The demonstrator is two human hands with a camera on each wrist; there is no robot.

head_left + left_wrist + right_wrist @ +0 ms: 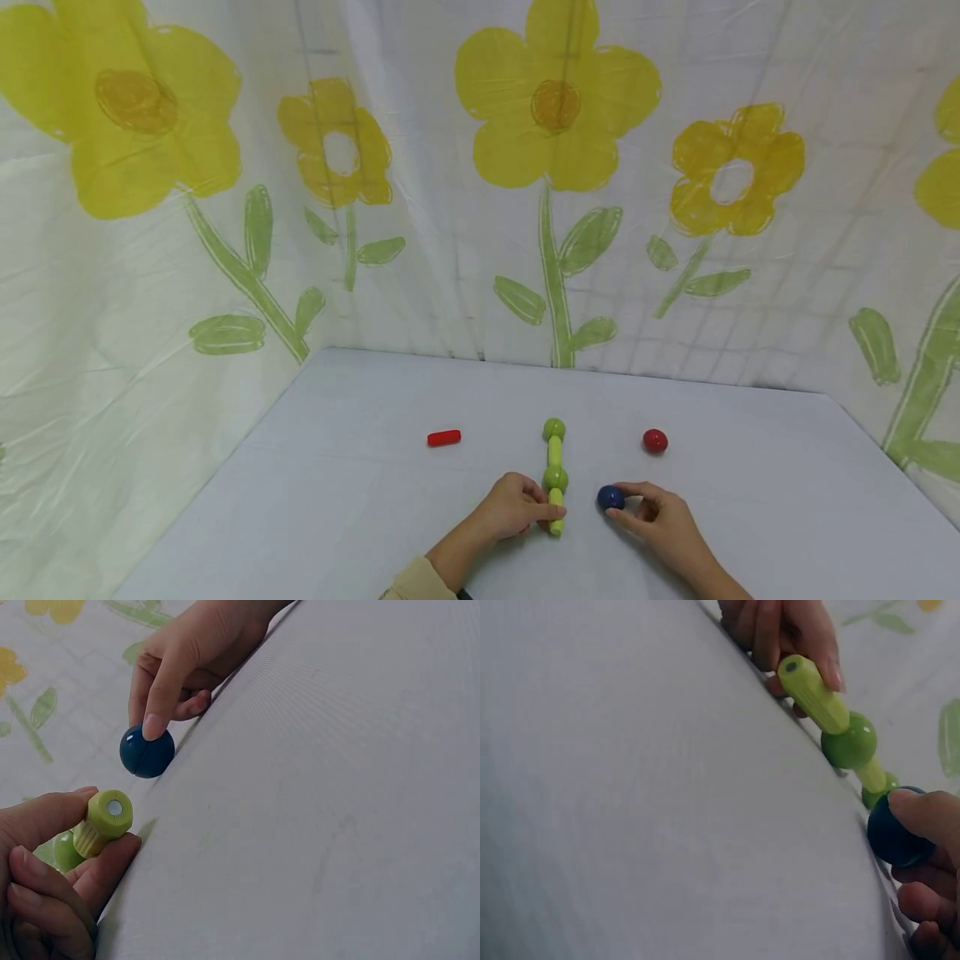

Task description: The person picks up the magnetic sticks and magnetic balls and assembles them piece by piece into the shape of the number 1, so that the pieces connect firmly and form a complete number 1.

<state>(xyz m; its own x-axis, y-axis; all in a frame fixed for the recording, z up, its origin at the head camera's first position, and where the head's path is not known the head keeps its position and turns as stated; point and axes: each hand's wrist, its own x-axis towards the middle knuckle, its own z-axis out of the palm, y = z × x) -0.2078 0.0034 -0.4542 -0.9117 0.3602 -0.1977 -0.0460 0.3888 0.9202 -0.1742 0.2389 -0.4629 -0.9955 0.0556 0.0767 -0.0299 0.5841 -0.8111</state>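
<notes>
My left hand (pixel 512 506) pinches the near yellow-green rod (pixel 556 512) of a joined chain between thumb and fingers. In that chain, a green ball (pixel 556 477) links this rod to a second yellow-green rod (pixel 555 452), and another green ball (pixel 554 429) forms the far end. The left wrist view shows a round pale metal spot on the near rod's free end (pixel 115 808). Just right of the chain and apart from it, my right hand (pixel 663 521) holds a blue ball (pixel 611 498) between thumb and fingers.
A short red rod (pixel 444 438) lies on the white table (pixel 337 467) left of the chain. To the right, beyond my right hand, sits a red ball (pixel 655 442). A white curtain with yellow flowers (pixel 420 275) hangs behind the table's far edge.
</notes>
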